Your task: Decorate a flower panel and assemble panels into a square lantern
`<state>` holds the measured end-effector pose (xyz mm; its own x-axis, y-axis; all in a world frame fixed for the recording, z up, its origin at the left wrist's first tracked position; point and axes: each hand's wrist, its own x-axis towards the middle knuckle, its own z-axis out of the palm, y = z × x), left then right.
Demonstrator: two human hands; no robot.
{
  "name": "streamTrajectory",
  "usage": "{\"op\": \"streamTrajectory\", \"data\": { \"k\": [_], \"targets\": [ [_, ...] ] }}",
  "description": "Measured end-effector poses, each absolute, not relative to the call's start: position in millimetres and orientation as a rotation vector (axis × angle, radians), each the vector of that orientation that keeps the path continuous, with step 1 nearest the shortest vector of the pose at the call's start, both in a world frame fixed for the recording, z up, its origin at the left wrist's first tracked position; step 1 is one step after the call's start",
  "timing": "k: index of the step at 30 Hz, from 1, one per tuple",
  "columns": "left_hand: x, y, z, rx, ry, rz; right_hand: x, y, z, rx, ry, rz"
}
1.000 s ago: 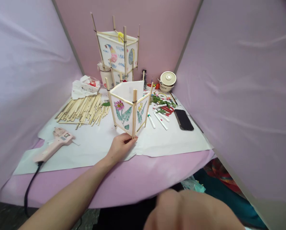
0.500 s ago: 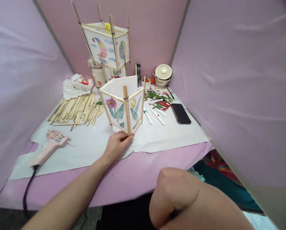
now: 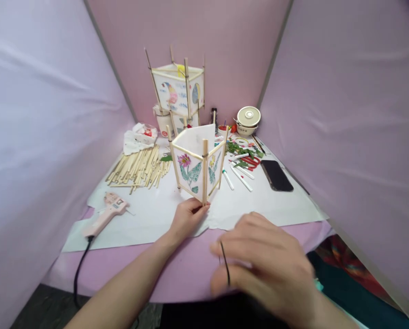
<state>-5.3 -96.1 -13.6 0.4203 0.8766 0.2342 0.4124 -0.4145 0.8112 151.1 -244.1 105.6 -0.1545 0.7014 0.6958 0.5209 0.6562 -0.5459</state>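
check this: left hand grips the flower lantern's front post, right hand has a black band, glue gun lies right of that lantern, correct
One slip: the head view shows the glue gun left of the flower lantern, not right. The left hand grips the front post, and the right hand has a black band.

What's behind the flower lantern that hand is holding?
Behind the flower lantern stands a moon lantern, its top in plain view, its lowest part covered. Whatever else sits directly behind is hidden, so I can't say.
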Motion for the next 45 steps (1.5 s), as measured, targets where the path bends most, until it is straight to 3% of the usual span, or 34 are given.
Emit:
{"op": "streamTrajectory", "data": {
  "k": [9, 18, 35, 45],
  "targets": [
    [-4.0, -101.5, 26.7, 1.774, 1.079, 0.897, 166.9, -179.5, 17.9, -1.329, -1.506, 0.491],
    [6.7, -86.7, 76.0, 1.576, 1.002, 0.906, 147.8, -152.0, 25.4, -1.258, -1.227, 0.515],
    [47.3, -93.6, 60.9, 1.216, 1.001, 1.004, 137.6, -126.4, 19.3, -0.868, -0.623, 1.039],
    [31.1, -100.3, 66.8, 1.364, 0.883, 0.848, 147.8, -125.1, 13.6, -0.8, -0.531, 1.113]
  ]
}}
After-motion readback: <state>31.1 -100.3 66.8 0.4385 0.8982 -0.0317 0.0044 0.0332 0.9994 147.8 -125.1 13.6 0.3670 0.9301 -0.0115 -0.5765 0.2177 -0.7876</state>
